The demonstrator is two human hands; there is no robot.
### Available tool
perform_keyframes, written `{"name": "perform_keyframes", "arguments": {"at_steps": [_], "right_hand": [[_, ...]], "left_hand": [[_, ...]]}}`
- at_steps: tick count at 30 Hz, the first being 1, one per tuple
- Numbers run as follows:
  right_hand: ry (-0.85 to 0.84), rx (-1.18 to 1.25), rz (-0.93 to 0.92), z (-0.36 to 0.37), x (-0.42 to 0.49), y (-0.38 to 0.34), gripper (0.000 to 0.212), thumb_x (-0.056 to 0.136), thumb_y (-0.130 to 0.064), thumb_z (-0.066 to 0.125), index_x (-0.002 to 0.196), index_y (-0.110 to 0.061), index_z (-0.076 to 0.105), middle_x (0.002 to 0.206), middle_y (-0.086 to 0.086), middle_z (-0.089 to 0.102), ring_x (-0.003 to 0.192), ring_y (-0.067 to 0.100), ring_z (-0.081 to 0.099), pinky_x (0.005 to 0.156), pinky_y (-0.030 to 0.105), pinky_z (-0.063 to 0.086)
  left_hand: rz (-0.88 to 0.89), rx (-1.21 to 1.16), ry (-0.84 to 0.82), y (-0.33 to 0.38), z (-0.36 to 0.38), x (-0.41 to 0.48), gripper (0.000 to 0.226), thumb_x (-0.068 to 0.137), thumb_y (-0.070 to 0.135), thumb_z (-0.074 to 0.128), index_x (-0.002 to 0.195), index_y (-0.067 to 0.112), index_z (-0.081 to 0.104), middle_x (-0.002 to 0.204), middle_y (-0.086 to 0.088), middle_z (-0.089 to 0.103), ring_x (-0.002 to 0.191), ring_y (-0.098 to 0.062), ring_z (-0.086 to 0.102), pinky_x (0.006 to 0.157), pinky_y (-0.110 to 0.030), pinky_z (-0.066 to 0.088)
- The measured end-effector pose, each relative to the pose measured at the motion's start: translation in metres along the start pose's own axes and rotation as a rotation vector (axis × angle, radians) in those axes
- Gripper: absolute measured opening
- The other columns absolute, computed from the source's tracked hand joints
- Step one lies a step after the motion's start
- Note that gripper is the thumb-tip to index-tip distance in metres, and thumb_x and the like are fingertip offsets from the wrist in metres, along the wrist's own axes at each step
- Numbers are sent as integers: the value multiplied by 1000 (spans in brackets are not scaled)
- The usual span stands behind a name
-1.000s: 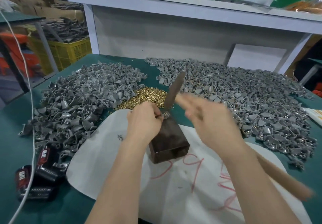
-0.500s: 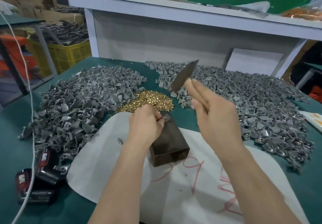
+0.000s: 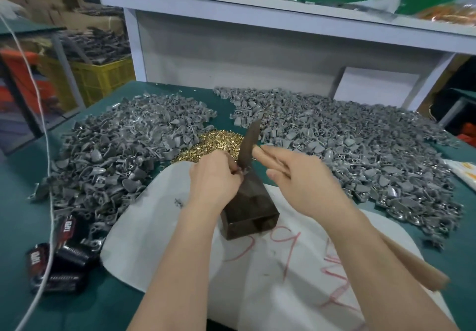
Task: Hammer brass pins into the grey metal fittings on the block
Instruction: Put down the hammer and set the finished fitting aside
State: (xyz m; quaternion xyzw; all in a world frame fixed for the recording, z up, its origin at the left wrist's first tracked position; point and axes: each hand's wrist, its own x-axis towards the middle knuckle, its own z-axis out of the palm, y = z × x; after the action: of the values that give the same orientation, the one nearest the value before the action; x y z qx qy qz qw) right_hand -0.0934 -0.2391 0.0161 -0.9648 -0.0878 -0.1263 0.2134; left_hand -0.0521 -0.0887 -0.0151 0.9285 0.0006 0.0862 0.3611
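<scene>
Both busy: left hand (image 3: pixel 213 178) pinches fitting (image 3: pixel 243 170) atop block (image 3: pixel 249 207); right hand (image 3: pixel 306 189) grips hammer (image 3: pixel 248 146) just beside.

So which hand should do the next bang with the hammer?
The right hand. It grips the wooden-handled hammer, whose dark metal head is down at the small grey metal fitting on the dark rectangular block. The left hand is busy pinching that fitting steady.

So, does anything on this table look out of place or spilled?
One grey fitting lies alone on the green table, apart from the right heap. A small dark scrap sits on the white sheet. Nothing looks damaged.
</scene>
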Motion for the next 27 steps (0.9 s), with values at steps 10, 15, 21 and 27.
{"name": "perform_keyframes", "arguments": {"at_steps": [10,15,21,27], "right_hand": [[-183,-58,443,38,32,38,28,98,-29,43,110,-9,58,93,12,61,81,29,56,68,30,42],[-191,-227,442,45,28,35,40,97,-40,40,99,-7,63,96,13,65,86,30,60,78,37,50],[-88,302,187,17,36,7,24,95,-36,51,96,-18,67,79,-7,67,67,5,62,61,21,48],[267,453,392,2,80,11,47,92,-28,58,135,-14,46,111,4,65,90,14,65,71,26,53]], "left_hand": [[-13,8,-2,2,1,-1,9,91,22,62,92,23,70,99,5,69,101,-21,61,92,-41,48],[-14,-52,2,3,2,0,9,91,22,61,93,24,69,97,6,68,101,-20,60,94,-41,46],[66,-214,-32,10,5,-3,14,89,16,61,81,26,63,89,4,69,93,-20,63,91,-40,49],[-27,-504,253,9,-2,0,25,93,23,57,118,19,61,119,3,57,100,-7,54,88,-21,41]]}}
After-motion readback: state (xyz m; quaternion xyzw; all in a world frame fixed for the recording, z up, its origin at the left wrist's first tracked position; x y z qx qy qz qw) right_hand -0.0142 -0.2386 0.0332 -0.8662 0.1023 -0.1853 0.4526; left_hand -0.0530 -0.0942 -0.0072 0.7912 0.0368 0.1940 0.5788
